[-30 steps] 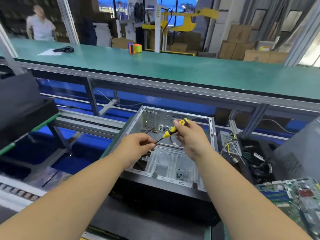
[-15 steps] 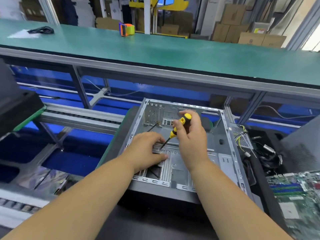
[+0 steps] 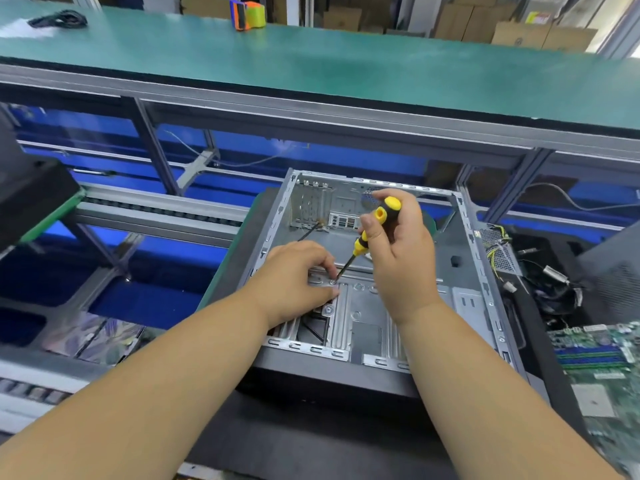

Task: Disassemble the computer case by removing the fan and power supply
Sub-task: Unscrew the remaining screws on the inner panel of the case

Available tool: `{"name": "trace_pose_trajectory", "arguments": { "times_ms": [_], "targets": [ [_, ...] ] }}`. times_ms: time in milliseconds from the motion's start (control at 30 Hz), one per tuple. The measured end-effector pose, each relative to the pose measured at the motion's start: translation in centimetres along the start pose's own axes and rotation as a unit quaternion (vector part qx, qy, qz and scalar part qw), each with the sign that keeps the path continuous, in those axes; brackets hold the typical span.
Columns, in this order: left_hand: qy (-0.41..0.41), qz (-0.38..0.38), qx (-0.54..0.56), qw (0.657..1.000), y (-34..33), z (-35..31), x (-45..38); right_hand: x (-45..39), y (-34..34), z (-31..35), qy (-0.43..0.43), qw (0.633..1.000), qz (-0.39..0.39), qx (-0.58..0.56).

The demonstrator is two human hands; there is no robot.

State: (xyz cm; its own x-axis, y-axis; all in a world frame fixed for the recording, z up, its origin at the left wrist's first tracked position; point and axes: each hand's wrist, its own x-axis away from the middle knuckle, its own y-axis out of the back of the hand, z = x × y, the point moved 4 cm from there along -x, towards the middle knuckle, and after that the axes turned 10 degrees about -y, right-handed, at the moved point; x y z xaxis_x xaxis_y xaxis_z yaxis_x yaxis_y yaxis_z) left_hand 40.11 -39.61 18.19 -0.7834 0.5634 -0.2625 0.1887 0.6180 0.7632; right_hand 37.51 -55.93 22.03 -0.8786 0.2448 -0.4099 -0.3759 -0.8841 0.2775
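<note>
Lowered since a second ago: screwdriver [image 3: 372, 233] tip now on a screw inside the open case [image 3: 464, 271], gripped by right hand [image 3: 401, 258]. Left hand [image 3: 294, 282] pinching the bracket beside it. Circuit board [image 3: 602, 362] near right; cables [image 3: 550, 285] behind; tape roll [image 3: 247, 14] on far bench.

Case [image 3: 460, 271]: bare grey sheet metal, dull sheen.
Screwdriver [image 3: 375, 226]: glossy yellow-black plastic handle, dark metal shaft.
Bench top [image 3: 346, 74]: matt green mat.
</note>
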Motion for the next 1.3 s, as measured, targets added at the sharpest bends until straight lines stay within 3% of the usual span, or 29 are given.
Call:
{"name": "trace_pose_trajectory", "arguments": {
  "times_ms": [333, 700, 1100, 1300],
  "targets": [
    [-0.003, -0.004, -0.012, 1.0, 0.0, -0.1, 0.0, -0.1, -0.6, 0.4, -0.003, 0.999, 0.042, 0.021],
    [-0.007, 0.003, -0.043, 0.999, -0.1, 0.1, 0.0, -1.7, -1.6, 2.2, 0.002, 0.986, 0.163, 0.035],
    [-0.008, 0.003, -0.035, 0.999, -0.1, 0.2, 0.0, -1.2, -1.5, 2.8, 0.027, 0.996, 0.082, -0.015],
    [-0.014, 0.006, -0.045, 0.999, -0.1, 0.1, -0.1, -1.4, -2.6, 2.6, 0.004, 0.994, 0.091, -0.059]
  ]
}}
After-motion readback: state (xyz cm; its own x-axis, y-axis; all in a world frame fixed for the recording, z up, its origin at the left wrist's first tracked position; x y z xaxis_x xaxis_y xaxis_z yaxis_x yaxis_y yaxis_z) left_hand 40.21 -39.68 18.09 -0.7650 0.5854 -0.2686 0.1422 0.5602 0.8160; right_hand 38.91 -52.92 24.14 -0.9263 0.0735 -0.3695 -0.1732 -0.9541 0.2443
